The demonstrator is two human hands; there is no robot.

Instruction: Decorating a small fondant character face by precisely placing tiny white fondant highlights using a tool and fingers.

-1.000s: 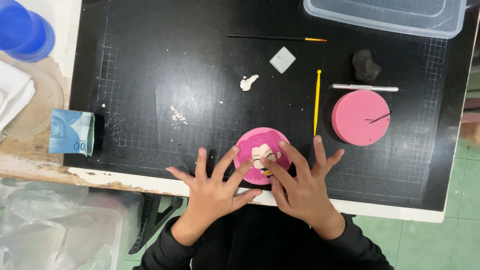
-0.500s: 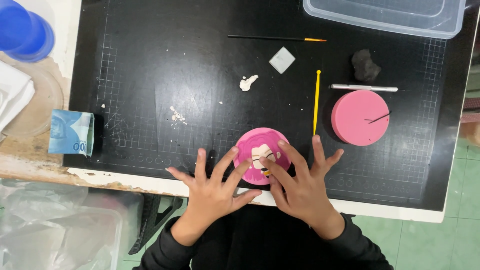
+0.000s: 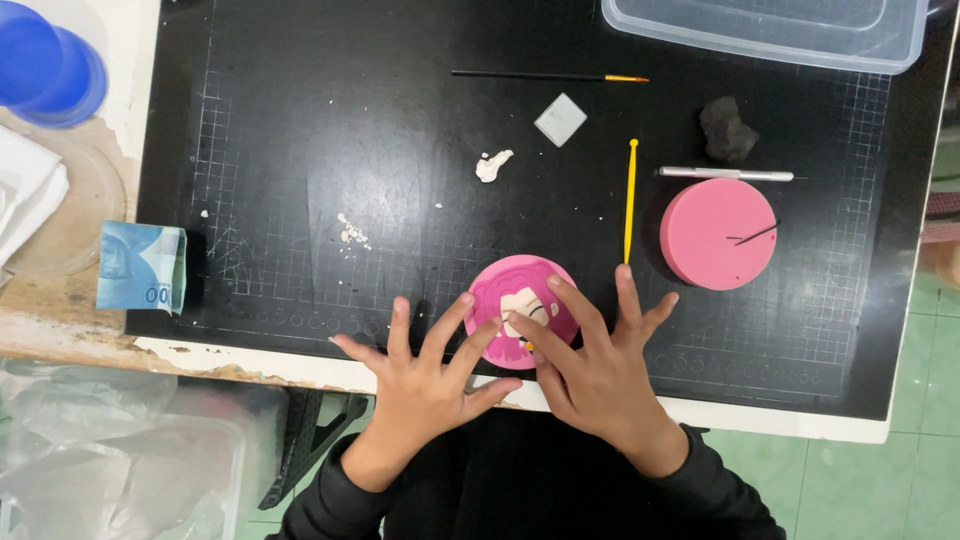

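Note:
A round pink disc [image 3: 520, 290] with a small clay face figure on it lies near the front edge of the black cutting mat [image 3: 300, 150]. My left hand [image 3: 425, 375] rests with fingers spread at the disc's left side, two fingertips touching it. My right hand [image 3: 595, 365] lies on the disc's right side, index finger pressing on the pale face. Neither hand grips anything.
A second pink disc [image 3: 718, 233] with a needle stands to the right, a yellow modelling tool [image 3: 629, 200] beside it. Behind are a metal tool [image 3: 725, 174], a dark clay lump [image 3: 727, 128], white clay bits [image 3: 492, 165], a thin brush [image 3: 550, 76], a clear plastic box [image 3: 770, 30]. Blue cups [image 3: 45, 60] stand at left.

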